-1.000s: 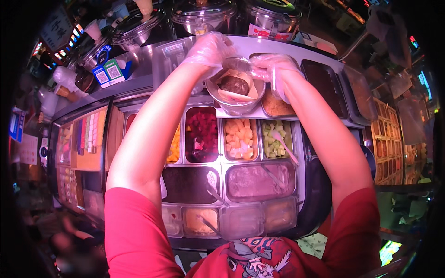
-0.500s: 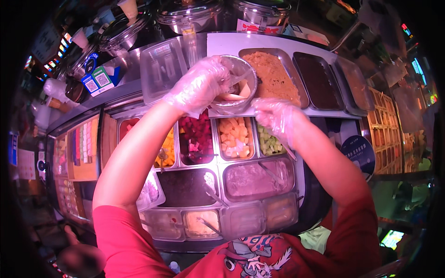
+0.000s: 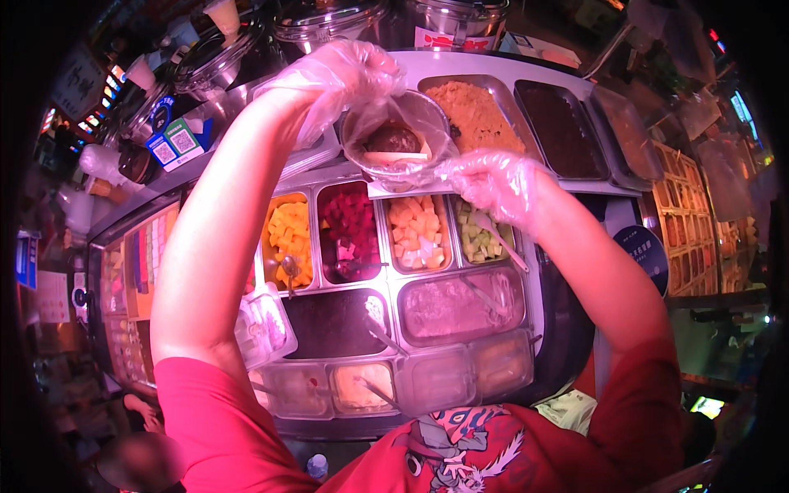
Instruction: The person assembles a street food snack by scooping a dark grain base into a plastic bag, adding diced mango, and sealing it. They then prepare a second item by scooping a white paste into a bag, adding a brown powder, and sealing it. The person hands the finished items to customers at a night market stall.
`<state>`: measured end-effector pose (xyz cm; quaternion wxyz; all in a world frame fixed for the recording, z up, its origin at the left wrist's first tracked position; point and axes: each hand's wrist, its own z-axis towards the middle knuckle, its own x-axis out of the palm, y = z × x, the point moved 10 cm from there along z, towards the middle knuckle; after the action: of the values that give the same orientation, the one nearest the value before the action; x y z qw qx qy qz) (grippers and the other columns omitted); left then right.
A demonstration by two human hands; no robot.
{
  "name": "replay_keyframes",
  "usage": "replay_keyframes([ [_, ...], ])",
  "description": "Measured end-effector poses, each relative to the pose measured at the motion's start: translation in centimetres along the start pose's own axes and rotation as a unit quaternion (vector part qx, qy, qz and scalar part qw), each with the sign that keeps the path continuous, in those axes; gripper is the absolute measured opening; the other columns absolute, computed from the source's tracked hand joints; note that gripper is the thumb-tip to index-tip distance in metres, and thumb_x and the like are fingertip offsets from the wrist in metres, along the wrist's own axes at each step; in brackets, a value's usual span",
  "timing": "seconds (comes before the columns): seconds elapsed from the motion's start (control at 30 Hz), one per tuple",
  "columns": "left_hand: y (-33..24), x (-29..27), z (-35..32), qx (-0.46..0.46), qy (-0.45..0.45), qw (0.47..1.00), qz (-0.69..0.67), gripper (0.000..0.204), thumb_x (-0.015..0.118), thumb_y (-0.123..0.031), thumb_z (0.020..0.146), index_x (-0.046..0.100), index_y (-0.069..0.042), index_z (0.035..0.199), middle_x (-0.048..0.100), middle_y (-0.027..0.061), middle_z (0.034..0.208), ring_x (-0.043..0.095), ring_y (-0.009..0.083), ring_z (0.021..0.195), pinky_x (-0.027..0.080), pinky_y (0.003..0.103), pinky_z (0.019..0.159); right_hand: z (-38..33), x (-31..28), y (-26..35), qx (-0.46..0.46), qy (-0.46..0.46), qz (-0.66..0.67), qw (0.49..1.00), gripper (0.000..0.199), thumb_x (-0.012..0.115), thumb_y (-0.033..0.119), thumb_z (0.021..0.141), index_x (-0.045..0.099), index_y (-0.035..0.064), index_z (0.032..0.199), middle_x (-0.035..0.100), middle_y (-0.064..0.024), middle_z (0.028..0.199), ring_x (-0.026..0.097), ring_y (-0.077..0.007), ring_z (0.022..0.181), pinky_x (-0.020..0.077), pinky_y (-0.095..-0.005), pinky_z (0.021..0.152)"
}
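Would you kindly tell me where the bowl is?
In the head view, the bowl is at upper centre, between the left hand and right hand.

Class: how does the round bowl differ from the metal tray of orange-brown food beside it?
The bowl is round; the metal tray is rectangular with rounded corners. Clear plastic film hangs about the bowl; the metal tray shows none. The bowl holds something dark and rounded, the metal tray orange-brown, crumbly-looking food. Both have their contents in sight.
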<state>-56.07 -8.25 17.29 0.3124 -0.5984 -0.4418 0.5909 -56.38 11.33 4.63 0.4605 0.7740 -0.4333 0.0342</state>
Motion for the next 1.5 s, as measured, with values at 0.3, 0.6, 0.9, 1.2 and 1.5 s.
replay_keyframes([
  [0.3,2.1,-0.4,-0.9,0.047,-0.062,0.989,-0.125,0.045,0.078,-0.023,0.088,0.061,-0.001,0.123,0.067,0.0091,0.105,0.064,0.0162,0.097,0.052,0.029,0.088,-2.8,5.9,7.3,-0.262,-0.032,-0.376,0.888,0.026,0.06,0.018,0.099,0.069,0.0,0.116,0.07,-0.0056,0.093,0.063,-0.0103,0.084,0.0535,-0.0279,0.074],
  [0.6,3.2,-1.5,-0.7,0.054,-0.023,0.929,-0.364,0.039,0.07,-0.008,0.089,0.061,0.0,0.126,0.069,0.0112,0.109,0.064,0.0157,0.089,0.05,0.028,0.086,-0.6,5.9,9.8,-0.366,-0.054,-0.461,0.806,0.022,0.061,0.009,0.098,0.069,-0.0036,0.113,0.07,-0.0029,0.097,0.063,-0.0091,0.086,0.0518,-0.0222,0.074],
  [0.9,0.7,1.6,-1.9,0.024,-0.104,0.987,-0.117,0.022,0.078,-0.009,0.082,0.071,-0.002,0.101,0.072,0.008,0.094,0.068,0.0151,0.083,0.053,0.03,0.079,1.7,6.1,10.0,-0.309,0.01,-0.229,0.923,0.014,0.06,0.0,0.097,0.069,-0.0067,0.106,0.063,-0.0028,0.089,0.056,-0.0044,0.076,0.0464,-0.0175,0.062],
  [1.2,-10.5,-5.3,-16.0,0.192,-0.277,0.94,-0.057,0.026,0.065,-0.008,0.089,0.064,0.002,0.113,0.068,0.0122,0.109,0.066,0.0207,0.102,0.053,0.032,0.089,-12.0,19.3,13.9,-0.542,0.388,-0.245,0.704,0.046,0.063,0.03,0.096,0.056,0.0061,0.135,0.065,-0.0136,0.12,0.064,-0.0258,0.101,0.0543,-0.0367,0.087],
  [1.5,-9.7,0.2,-41.7,0.252,-0.416,0.841,-0.236,0.051,0.079,-0.011,0.081,0.057,0.006,0.123,0.067,0.0125,0.106,0.067,0.0162,0.094,0.055,0.028,0.076,-20.0,21.2,-11.0,-0.313,0.257,-0.215,0.889,0.026,0.055,0.003,0.097,0.06,-0.0021,0.122,0.066,-0.0097,0.112,0.065,-0.0153,0.097,0.0533,-0.026,0.087],
])
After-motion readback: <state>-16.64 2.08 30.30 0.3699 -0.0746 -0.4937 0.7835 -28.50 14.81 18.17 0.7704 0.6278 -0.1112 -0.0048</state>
